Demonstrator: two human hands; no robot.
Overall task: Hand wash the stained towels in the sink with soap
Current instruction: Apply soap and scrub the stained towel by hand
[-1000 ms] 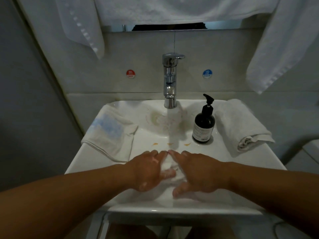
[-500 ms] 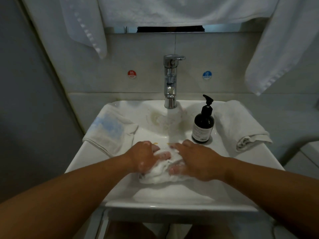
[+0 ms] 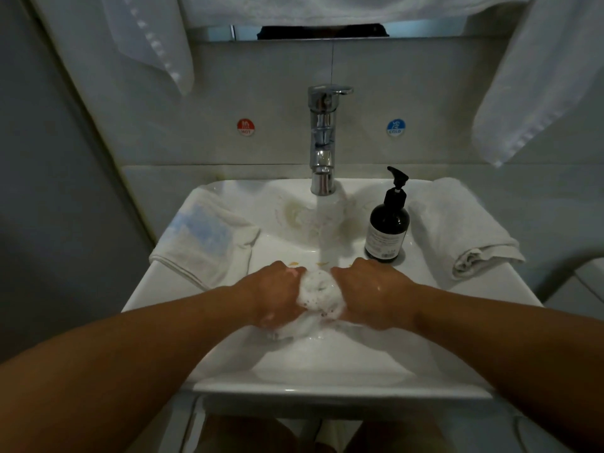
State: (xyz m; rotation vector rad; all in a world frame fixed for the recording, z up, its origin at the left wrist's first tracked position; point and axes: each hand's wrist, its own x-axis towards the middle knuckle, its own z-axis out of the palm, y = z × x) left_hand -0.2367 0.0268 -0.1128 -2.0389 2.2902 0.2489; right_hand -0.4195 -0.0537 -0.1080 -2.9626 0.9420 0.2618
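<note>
A small white sudsy towel (image 3: 318, 294) is bunched up over the white sink (image 3: 327, 384), covered in foam. My left hand (image 3: 273, 292) grips its left side and my right hand (image 3: 371, 289) grips its right side, knuckles facing each other. Water runs from the chrome tap (image 3: 322, 142) into the basin just behind my hands. A dark soap pump bottle (image 3: 387, 225) stands on the sink's right rim. A folded towel with a blue stain (image 3: 206, 237) lies on the left rim. Another folded white towel (image 3: 457, 228) lies on the right rim.
White towels hang from above at the upper left (image 3: 153, 37) and upper right (image 3: 539, 76). Red hot (image 3: 245, 127) and blue cold (image 3: 395, 127) stickers are on the tiled wall. Yellowish marks (image 3: 294, 214) show on the basin's back slope.
My hands have gathered the towel from a flatter spread into a tight foamy ball between my fists, and both fists have closed in on it. More suds show now.
</note>
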